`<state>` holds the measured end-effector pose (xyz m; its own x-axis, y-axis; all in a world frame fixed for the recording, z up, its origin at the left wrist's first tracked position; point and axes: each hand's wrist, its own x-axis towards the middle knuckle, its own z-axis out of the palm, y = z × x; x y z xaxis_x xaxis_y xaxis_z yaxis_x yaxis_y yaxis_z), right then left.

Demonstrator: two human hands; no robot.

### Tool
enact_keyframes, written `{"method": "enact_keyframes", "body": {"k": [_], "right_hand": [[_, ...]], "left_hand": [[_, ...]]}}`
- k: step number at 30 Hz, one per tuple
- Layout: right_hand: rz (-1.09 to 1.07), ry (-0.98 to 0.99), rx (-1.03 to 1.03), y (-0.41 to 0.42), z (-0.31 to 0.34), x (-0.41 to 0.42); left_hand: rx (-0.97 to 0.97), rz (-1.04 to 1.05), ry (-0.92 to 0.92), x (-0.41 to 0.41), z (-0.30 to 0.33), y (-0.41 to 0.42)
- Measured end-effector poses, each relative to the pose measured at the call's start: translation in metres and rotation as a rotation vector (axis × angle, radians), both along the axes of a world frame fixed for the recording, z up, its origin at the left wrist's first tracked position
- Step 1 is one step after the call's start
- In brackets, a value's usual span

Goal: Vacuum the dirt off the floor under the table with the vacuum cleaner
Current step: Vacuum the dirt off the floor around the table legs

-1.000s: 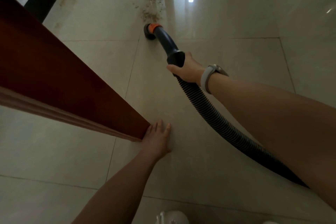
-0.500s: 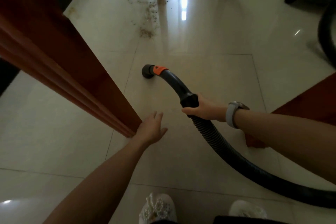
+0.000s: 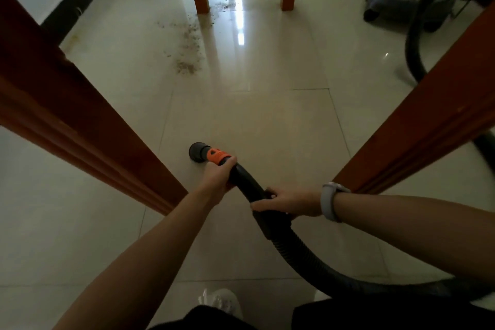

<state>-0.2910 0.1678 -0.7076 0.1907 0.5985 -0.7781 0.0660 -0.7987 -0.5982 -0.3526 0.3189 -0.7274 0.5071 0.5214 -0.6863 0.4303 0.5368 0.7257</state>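
Hands on the vacuum hose (image 3: pixel 300 246): left hand (image 3: pixel 218 177) curled around the black tube just behind the orange collar (image 3: pixel 217 156); right hand (image 3: pixel 290 202) gripping the cuff farther back, fingers wrapped. Nozzle (image 3: pixel 197 151) rests near the tiled floor (image 3: pixel 254 120), between two wooden table legs, well short of the dirt (image 3: pixel 187 61).

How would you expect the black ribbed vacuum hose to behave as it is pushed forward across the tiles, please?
The hose probably flexes rather than pushing straight: it already curves behind the right hand. Its ribs suggest it bends without kinking. On glossy tiles it should slide easily.
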Motion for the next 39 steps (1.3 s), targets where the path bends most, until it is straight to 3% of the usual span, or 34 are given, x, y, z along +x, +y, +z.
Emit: {"method": "enact_keyframes", "body": {"k": [3, 7, 15, 22, 27, 31, 34, 37, 39], "right_hand": [[-0.158, 0.037, 0.050, 0.007, -0.008, -0.001], [-0.149, -0.018, 0.085, 0.012, -0.003, 0.003], [-0.130, -0.313, 0.090, 0.022, 0.013, 0.018], [-0.209, -0.192, -0.001, -0.019, 0.023, 0.040], [-0.091, -0.237, 0.000, -0.035, 0.030, 0.034], [-0.007, -0.199, 0.016, -0.059, 0.028, 0.007], [0.034, -0.153, 0.013, -0.095, 0.024, -0.007], [0.074, -0.107, -0.014, -0.128, 0.025, -0.008], [0.055, -0.064, 0.010, -0.150, 0.029, -0.005]], "left_hand": [[0.052, 0.019, 0.033, 0.008, -0.002, -0.001], [0.063, -0.028, 0.085, 0.021, 0.008, 0.003], [0.033, -0.251, 0.105, 0.057, 0.039, 0.001], [-0.079, -0.391, 0.090, 0.076, 0.033, -0.028], [-0.084, -0.417, 0.105, 0.072, 0.027, -0.037], [-0.078, -0.533, 0.292, 0.056, 0.028, -0.048], [0.000, -0.740, 0.430, 0.042, 0.033, -0.078], [-0.033, -0.681, 0.545, 0.033, 0.040, -0.118], [-0.041, -0.579, 0.472, 0.028, 0.042, -0.146]]}}
